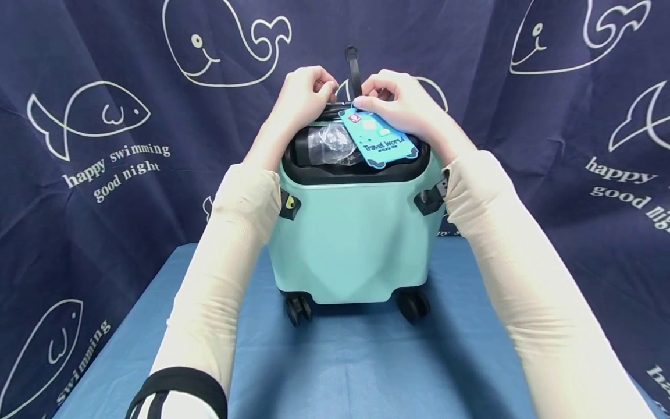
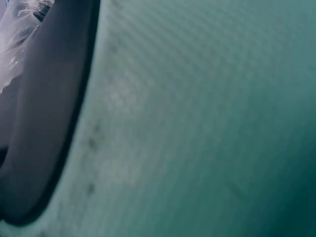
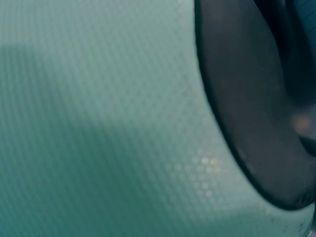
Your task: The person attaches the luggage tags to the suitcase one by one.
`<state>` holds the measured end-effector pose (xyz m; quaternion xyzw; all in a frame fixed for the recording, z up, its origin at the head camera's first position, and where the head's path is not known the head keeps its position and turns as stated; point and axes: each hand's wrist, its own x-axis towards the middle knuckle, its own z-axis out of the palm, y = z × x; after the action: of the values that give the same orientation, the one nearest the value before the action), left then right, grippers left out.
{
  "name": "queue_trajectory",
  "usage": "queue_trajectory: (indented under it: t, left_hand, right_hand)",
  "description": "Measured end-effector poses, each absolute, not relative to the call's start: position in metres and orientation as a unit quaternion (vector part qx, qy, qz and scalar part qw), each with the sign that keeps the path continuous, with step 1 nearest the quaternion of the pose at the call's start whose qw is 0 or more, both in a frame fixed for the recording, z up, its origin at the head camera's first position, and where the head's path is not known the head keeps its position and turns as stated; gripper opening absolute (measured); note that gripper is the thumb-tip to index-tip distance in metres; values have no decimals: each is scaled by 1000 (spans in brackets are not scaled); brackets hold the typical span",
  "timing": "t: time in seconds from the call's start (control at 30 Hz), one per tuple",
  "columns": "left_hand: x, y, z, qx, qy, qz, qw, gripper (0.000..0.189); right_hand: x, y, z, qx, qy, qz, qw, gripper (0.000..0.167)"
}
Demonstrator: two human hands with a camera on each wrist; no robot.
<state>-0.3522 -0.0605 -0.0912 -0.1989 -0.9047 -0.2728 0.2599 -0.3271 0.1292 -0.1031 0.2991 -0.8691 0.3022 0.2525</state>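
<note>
A mint-green suitcase [image 1: 356, 238] stands upright on its black wheels, its black-framed top end toward me. A blue luggage tag [image 1: 384, 139] printed "Travel World" lies tilted over that frame. Its narrow black strap [image 1: 354, 73] sticks up behind the top edge. My right hand [image 1: 400, 99] pinches the strap near its base, thumb at the tag's upper end. On the other side, my left hand [image 1: 309, 96] has curled fingers at the black handle [image 1: 337, 109]; I cannot tell what it grips. Both wrist views show mostly the textured green shell [image 2: 197, 118] and the dark frame [image 3: 242, 98].
Clear plastic wrapping [image 1: 331, 144] sits in the suitcase's top recess. Wrist camera mounts [image 1: 430, 199] hang beside the shell. A blue cloth [image 1: 335, 361] covers the table, and a navy curtain [image 1: 120, 52] with white whale and fish drawings hangs close behind.
</note>
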Motion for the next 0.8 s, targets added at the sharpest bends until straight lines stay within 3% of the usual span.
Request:
queue_trajectory:
  t: [0.8]
  left_hand:
    - [-341, -59, -88, -216, -955, -161, 120, 32]
  right_hand:
    - [-320, 133, -103, 301, -870, 299, 250, 26]
